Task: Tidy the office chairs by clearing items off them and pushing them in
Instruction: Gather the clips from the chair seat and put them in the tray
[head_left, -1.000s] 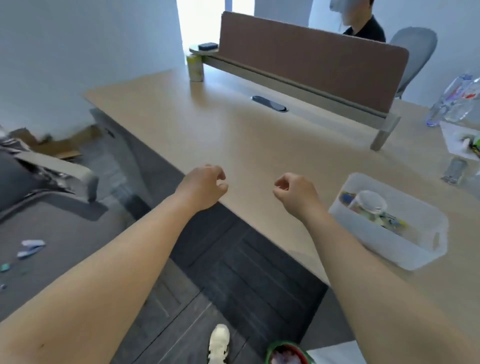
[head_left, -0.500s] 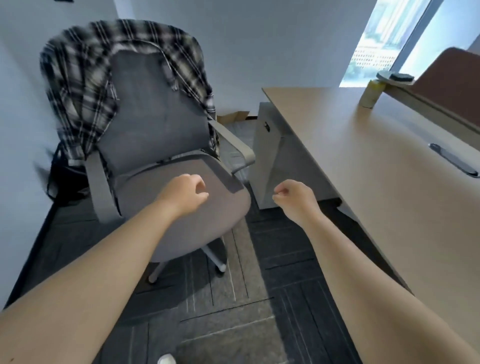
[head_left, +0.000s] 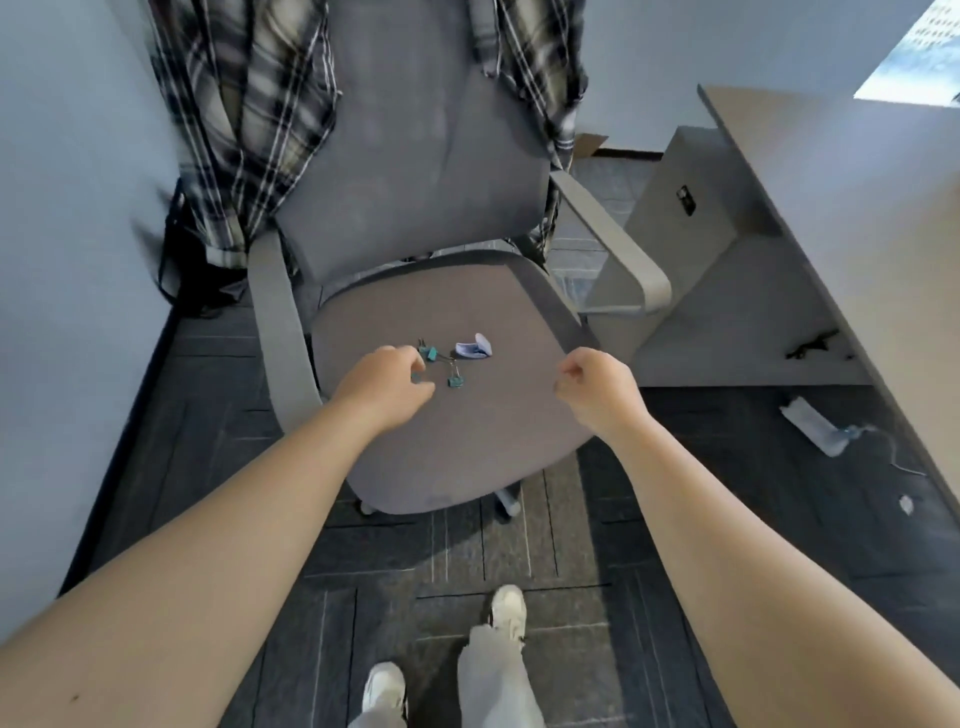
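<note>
A grey office chair (head_left: 467, 441) faces me, pulled away from the desk (head_left: 857, 218). A plaid shirt (head_left: 244, 119) hangs over its backrest. On the seat lie teal binder clips (head_left: 455, 381) and a small pale purple item (head_left: 474, 347). My left hand (head_left: 387, 384) hovers over the seat with its fingers curled. A teal clip (head_left: 416, 375) shows between its fingertips and thumb, and I cannot tell whether they touch it. My right hand (head_left: 597, 389) floats loosely curled above the seat's right edge and holds nothing.
A grey drawer unit (head_left: 691, 244) stands under the desk, right beside the chair's right armrest (head_left: 618, 260). A plastic bottle (head_left: 813, 425) and small scraps lie on the dark carpet at the right. Dark things sit by the left wall (head_left: 197, 280). My feet (head_left: 506, 613) are below.
My view has swung from the desk to the chair and dropped onto its seat. Both hands came in over the seat, and the left has reached the binder clips.
</note>
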